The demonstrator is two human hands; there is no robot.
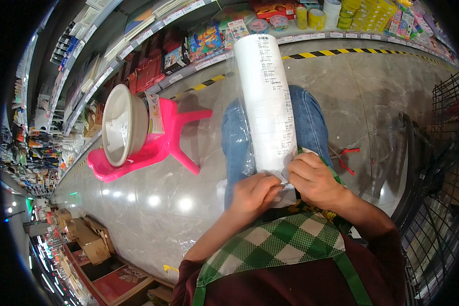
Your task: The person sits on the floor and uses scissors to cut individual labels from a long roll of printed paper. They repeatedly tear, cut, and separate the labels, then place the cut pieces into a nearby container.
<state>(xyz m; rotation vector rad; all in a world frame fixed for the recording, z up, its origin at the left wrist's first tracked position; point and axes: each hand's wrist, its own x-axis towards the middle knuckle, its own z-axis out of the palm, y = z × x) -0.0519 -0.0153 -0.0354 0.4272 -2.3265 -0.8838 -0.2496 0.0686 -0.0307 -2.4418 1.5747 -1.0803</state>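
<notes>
Across my lap, between my jean-clad knees, lies a long column of white rolls bearing a row of printed labels. Clear plastic wrapping hangs loose along its left side. At the near end, my left hand pinches the plastic with thumb and fingers. My right hand grips the same end close beside it, its fingers curled. The fingers almost meet and hide the exact spot they hold. On the floor by my right knee lies a red-handled hand tool, its head partly hidden.
A pink plastic stool carries a pale basin at left. Stocked shelves curve along the left and far side. A black wire cart stands close on my right. Cardboard boxes sit at lower left.
</notes>
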